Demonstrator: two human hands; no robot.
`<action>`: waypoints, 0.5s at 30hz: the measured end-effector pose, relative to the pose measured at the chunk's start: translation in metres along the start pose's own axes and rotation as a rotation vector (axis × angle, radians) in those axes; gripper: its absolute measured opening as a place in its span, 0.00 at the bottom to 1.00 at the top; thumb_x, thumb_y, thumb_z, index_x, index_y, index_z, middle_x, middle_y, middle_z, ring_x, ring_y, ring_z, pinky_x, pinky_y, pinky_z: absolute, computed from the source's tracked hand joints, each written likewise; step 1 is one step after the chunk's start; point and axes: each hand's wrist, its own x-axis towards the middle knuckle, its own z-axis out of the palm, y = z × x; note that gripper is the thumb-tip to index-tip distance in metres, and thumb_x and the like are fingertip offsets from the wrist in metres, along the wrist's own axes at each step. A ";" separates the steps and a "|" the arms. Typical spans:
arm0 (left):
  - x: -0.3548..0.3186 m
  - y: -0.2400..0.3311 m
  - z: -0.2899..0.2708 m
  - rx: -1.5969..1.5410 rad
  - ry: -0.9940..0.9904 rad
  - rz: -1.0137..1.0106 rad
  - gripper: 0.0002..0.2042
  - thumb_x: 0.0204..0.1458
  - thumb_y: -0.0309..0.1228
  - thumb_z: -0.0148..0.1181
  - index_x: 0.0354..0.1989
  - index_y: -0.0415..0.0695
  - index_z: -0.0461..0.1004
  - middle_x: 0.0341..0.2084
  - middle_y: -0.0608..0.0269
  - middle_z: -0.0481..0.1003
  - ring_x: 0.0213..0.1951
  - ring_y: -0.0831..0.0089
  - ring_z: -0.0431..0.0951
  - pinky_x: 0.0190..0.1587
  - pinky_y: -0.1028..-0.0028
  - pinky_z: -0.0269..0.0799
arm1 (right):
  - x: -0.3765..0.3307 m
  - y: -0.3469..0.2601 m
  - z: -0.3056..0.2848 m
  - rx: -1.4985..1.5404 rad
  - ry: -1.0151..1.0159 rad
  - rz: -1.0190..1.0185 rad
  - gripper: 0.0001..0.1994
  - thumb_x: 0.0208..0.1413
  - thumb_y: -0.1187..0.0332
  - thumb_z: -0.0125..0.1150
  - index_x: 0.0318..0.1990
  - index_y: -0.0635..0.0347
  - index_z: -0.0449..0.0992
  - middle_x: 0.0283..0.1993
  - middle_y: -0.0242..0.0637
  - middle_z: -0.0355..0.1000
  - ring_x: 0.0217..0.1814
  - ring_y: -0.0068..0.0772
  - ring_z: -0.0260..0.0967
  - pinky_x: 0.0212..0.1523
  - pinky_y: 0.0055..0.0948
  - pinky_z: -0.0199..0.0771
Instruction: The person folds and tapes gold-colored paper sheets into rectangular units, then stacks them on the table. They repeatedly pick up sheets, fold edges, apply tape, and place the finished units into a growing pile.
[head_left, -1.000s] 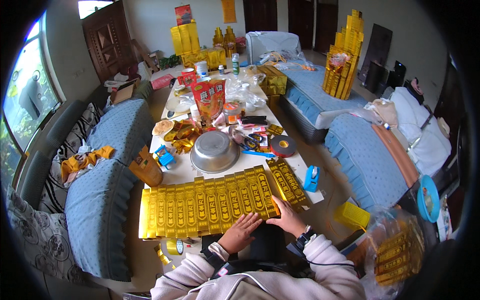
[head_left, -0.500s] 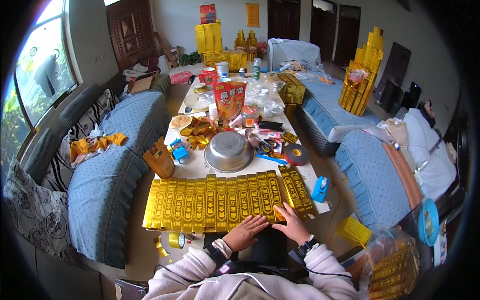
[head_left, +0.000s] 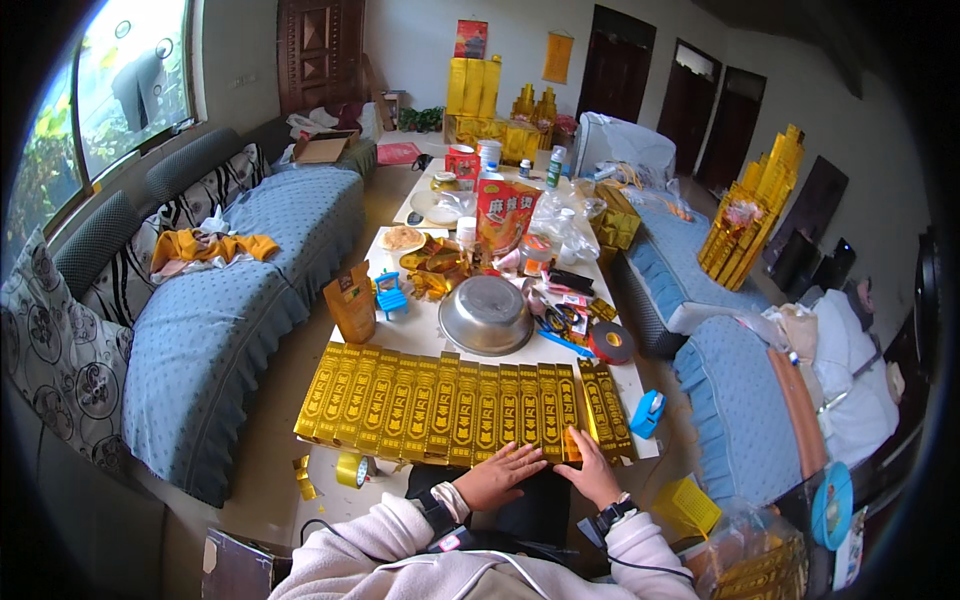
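A row of flat gold cardboard strips [head_left: 420, 410] with dark printed patterns lies side by side along the near end of the table. My left hand [head_left: 500, 477] rests flat on the lower ends of the strips right of the middle, its fingers stretched out and together. Close beside it, my right hand [head_left: 594, 474] touches the lower end of a strip toward the right, fingers extended. Neither hand grips anything that I can see. At the right end, a couple of separate gold strips [head_left: 607, 410] lie slightly slanted. Both wrists wear dark bands.
Beyond the strips stand an upturned metal basin [head_left: 486, 315], a brown paper pouch [head_left: 350, 303], a tiny blue chair [head_left: 390, 296], a dark tape roll [head_left: 611, 342] and scissors [head_left: 560, 318]. A blue tape dispenser [head_left: 648, 413] sits at the right edge. Clear yellowish tape [head_left: 351, 469] lies near the table's front.
The whole view has tilted and shifted, so the table sits farther right in it. My hands stay on the strips' near ends; the right fingers have drawn slightly toward me.
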 end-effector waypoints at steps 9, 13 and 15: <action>-0.022 0.005 -0.018 -0.030 0.034 -0.004 0.32 0.60 0.35 0.66 0.74 0.47 0.64 0.75 0.52 0.62 0.79 0.55 0.54 0.80 0.49 0.42 | -0.001 -0.003 0.001 -0.009 0.003 -0.010 0.46 0.55 0.59 0.78 0.78 0.57 0.57 0.78 0.54 0.58 0.79 0.56 0.57 0.77 0.44 0.61; -0.028 0.008 -0.020 -0.092 0.040 -0.013 0.29 0.62 0.34 0.64 0.72 0.48 0.67 0.74 0.53 0.64 0.78 0.54 0.57 0.79 0.47 0.46 | -0.004 -0.002 0.000 0.012 0.009 -0.007 0.46 0.56 0.59 0.77 0.78 0.57 0.56 0.77 0.55 0.59 0.79 0.56 0.58 0.76 0.44 0.61; -0.029 0.009 -0.023 -0.109 0.053 -0.004 0.27 0.63 0.34 0.63 0.71 0.48 0.69 0.73 0.53 0.65 0.77 0.54 0.57 0.79 0.48 0.46 | -0.006 -0.001 0.000 0.022 0.012 -0.011 0.45 0.57 0.57 0.76 0.78 0.55 0.57 0.77 0.55 0.60 0.78 0.57 0.58 0.76 0.45 0.61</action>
